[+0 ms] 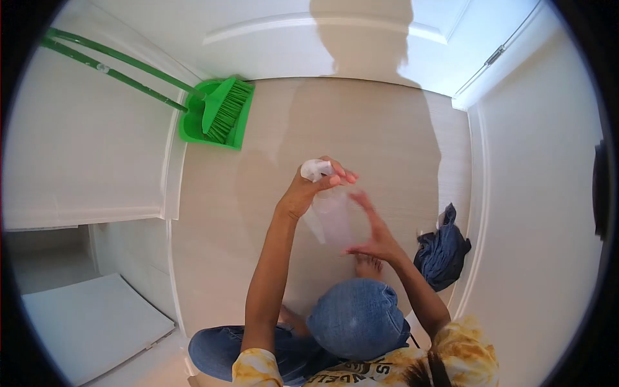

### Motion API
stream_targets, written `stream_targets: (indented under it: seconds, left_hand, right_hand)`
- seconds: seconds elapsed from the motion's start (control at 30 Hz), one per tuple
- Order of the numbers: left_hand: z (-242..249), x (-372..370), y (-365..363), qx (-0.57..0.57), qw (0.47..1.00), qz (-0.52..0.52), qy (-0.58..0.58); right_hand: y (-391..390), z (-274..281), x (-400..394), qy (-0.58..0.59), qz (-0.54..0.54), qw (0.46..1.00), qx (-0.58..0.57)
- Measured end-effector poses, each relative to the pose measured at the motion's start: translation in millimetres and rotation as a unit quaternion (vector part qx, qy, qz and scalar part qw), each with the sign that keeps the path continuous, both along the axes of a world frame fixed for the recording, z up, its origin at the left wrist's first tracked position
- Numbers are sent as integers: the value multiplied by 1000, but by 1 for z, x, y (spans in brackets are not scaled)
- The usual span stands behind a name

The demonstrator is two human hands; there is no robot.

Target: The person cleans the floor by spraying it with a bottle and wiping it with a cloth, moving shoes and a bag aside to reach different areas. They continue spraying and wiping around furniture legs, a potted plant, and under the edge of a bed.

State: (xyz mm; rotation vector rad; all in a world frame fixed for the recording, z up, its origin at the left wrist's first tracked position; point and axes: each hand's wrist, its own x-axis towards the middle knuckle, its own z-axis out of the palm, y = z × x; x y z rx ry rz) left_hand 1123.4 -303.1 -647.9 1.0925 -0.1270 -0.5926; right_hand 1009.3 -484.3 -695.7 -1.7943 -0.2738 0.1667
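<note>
A clear spray bottle [334, 220] with a white spray head hangs upright in front of me, above the floor. My left hand [312, 186] is closed around its neck, just under the spray head, with the fingertips reaching past it to the right. To the right of the bottle, my right hand [377, 237] is spread in a wide C, thumb and fingers apart, slightly blurred. Its fingertips come close to the bottle's side. Below the hands are my bare foot [369, 265] and a bent knee in blue jeans [354, 317].
A green broom [227, 111] rests in a green dustpan [192, 134] at the back left corner. A crumpled dark blue cloth [443, 250] lies by the right wall. Ahead stands a white panelled door [258, 48]. An open white cabinet door [97, 326] juts out at lower left.
</note>
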Motion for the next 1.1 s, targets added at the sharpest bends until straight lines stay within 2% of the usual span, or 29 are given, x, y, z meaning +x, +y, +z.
stream_targets:
  seconds: [0.03, 0.1, 0.13, 0.2, 0.27, 0.33, 0.43, 0.53, 0.67, 0.73, 0.83, 0.93, 1.0, 1.1]
  left_hand:
    - [1, -1, -4, -43, 999, 32, 0]
    - [-2, -3, -2, 19, 998, 47, -27]
    - [0, -2, -1, 52, 996, 54, -39]
    - [3, 3, 2, 132, 989, 66, 8]
    - [9, 2, 2, 163, 982, 93, 33]
    - [11, 1, 1, 141, 980, 140, 30]
    - [4, -2, 9, 142, 986, 90, -14]
    - [-5, -5, 11, 162, 980, 99, 51]
    - [-7, -10, 7, 73, 983, 165, 32]
    - [-10, -16, 16, 47, 987, 151, 35]
    - [-16, -22, 19, 177, 973, 106, 99]
    - [2, -32, 12, 185, 965, 148, 116]
    - [13, -29, 16, 130, 974, 182, -25]
    - [35, -27, 15, 52, 973, 196, -106]
  right_hand:
    - [13, 2, 15, 38, -3, 999, 9]
    - [35, 1, 31, 118, -4, 993, 29]
    - [41, 0, 33, 114, -19, 993, 27]
    - [49, -2, 33, 111, -49, 992, 19]
    - [56, 1, 32, 114, -44, 991, 44]
    - [58, 7, 34, 130, -36, 989, 59]
    - [58, 10, 33, 166, -21, 982, 84]
    - [64, 10, 27, 184, -18, 976, 117]
    - [64, -11, 18, 208, 3, 969, 130]
    - [64, -13, 19, 205, 10, 969, 136]
    - [64, -8, 16, 208, 11, 968, 138]
    - [62, -11, 15, 189, 25, 973, 132]
    - [61, -12, 18, 154, 23, 978, 137]
    - [56, 13, 39, 143, 66, 984, 84]
